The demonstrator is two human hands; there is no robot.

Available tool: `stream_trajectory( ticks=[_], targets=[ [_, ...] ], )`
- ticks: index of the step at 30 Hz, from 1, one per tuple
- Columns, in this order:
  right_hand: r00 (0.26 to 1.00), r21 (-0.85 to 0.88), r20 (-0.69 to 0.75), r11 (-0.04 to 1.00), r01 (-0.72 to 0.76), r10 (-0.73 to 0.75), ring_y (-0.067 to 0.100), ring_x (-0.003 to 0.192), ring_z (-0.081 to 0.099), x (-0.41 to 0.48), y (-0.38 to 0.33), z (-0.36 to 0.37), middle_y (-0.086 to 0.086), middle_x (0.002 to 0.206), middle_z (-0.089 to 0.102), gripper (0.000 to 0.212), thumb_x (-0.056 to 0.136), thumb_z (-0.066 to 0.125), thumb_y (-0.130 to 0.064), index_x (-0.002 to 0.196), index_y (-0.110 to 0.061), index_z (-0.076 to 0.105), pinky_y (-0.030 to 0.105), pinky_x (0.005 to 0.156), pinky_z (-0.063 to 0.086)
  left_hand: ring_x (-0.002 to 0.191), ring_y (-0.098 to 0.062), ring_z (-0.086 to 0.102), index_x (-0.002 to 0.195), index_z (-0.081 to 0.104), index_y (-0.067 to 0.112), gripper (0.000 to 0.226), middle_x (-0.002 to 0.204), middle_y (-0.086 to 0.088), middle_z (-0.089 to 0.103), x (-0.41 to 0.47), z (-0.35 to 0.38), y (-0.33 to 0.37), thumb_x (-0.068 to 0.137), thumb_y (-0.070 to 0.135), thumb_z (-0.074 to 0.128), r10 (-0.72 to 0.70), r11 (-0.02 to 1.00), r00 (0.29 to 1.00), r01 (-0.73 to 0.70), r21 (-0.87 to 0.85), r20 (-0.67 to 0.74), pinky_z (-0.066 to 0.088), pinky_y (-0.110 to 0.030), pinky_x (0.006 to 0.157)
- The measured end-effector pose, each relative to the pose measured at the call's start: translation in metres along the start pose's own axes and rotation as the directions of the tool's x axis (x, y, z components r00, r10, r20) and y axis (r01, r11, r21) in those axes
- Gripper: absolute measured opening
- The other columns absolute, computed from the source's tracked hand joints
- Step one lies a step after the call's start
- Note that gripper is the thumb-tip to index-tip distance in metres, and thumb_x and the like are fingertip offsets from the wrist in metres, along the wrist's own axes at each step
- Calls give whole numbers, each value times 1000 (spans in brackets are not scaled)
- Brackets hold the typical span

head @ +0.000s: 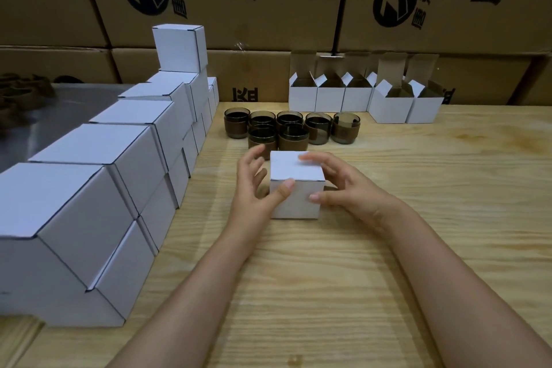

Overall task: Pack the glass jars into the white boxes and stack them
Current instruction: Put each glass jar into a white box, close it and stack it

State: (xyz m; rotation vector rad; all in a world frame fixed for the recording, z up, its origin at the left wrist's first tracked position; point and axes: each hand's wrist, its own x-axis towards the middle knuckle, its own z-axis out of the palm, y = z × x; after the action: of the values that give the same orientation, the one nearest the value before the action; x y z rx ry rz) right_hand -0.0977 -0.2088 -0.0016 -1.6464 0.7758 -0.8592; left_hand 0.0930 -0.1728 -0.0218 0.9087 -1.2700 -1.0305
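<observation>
While a small, closed white cardboard box (297, 185) stands on the pale, grained wooden table (388, 233), it is framed by both hands. The left hand (254, 191) is spread, its thumb laid on the front face and its fingers loosely curved beside the left wall, apart from it. The right hand (346, 185) is set at the right edge, thumb on the front and blurred fingers across the smooth top, so the box is pinched. Behind it, squat smoked glass jars (319, 128) wrapped in brown bands are clustered. Open white boxes (331, 98) with raised flaps are lined up farther back. Closed white boxes (98, 188) are stacked in tiers along the left. Brown corrugated cartons (268, 24) are printed with a round black logo and Chinese characters, which cannot be read.
</observation>
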Motion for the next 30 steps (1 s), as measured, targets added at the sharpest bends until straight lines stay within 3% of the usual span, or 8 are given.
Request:
stream_trajectory(
  ticks=[3, 6, 8, 11, 18, 21, 27, 30],
  targets=[
    [978, 12, -208, 1000, 25, -22, 4, 109, 59, 11, -11, 3, -3, 121, 62, 77, 70, 79, -7, 129, -39, 42, 26, 87, 52, 134, -18, 40, 131, 25, 49, 83, 148, -4, 34, 2, 0, 2, 62, 53, 72, -82, 994, 994, 76, -79, -79, 38, -42, 109],
    [948, 40, -310, 995, 93, -76, 8, 108, 59, 39, -32, 8, -2, 123, 61, 79, 68, 79, -9, 134, -25, 37, 24, 83, 52, 126, -13, 49, 133, 24, 44, 69, 143, -3, 43, 5, 2, 0, 79, 58, 64, -104, 983, 985, 82, -165, -135, 44, -29, 98],
    [944, 21, -313, 993, 114, -101, 9, 113, 57, 71, -51, 15, 0, 128, 58, 76, 72, 78, -4, 135, -17, 38, 22, 84, 53, 122, -8, 50, 134, 24, 42, 69, 138, 1, 46, 8, 3, -3, 72, 59, 50, -107, 982, 979, 77, -171, -173, 45, -24, 91],
    [942, 4, -310, 991, 136, -129, 16, 117, 55, 130, -82, 28, 7, 130, 55, 78, 72, 80, -7, 138, -6, 39, 28, 93, 52, 125, -12, 49, 138, 23, 39, 75, 137, 0, 45, 8, 4, -6, 71, 59, 48, -108, 987, 974, 82, -138, -197, 43, -27, 98],
    [969, -71, -206, 989, 128, -140, 18, 106, 52, 238, -127, 60, 2, 114, 50, 75, 73, 82, -17, 135, -10, 40, 26, 79, 50, 104, -1, 62, 124, 34, 50, 48, 122, 5, 59, 11, 4, -13, 84, 58, 60, -149, 982, 960, 115, -148, -239, 47, -25, 90],
    [978, -60, -178, 993, 101, -111, 20, 103, 52, 260, -126, 71, 5, 116, 51, 73, 75, 80, -15, 135, -8, 39, 22, 67, 47, 99, 2, 64, 117, 37, 58, 48, 116, 10, 64, 11, 2, -15, 73, 57, 57, -171, 977, 955, 132, -170, -242, 47, -29, 89],
    [979, -47, -185, 996, 75, -82, 27, 116, 51, 276, -113, 86, 13, 132, 46, 73, 73, 82, -16, 134, -9, 42, 36, 94, 49, 100, 0, 65, 120, 34, 60, 63, 117, 5, 66, 11, 2, -16, 62, 65, 58, -182, 974, 954, 143, -173, -238, 44, -38, 99],
    [979, -27, -196, 998, 51, -55, 26, 117, 51, 274, -107, 87, 12, 133, 47, 75, 75, 81, -17, 136, -8, 40, 32, 92, 47, 100, -1, 65, 119, 34, 60, 62, 116, 1, 66, 11, 3, -16, 62, 63, 59, -191, 972, 953, 151, -178, -236, 44, -34, 97]
  ],
)
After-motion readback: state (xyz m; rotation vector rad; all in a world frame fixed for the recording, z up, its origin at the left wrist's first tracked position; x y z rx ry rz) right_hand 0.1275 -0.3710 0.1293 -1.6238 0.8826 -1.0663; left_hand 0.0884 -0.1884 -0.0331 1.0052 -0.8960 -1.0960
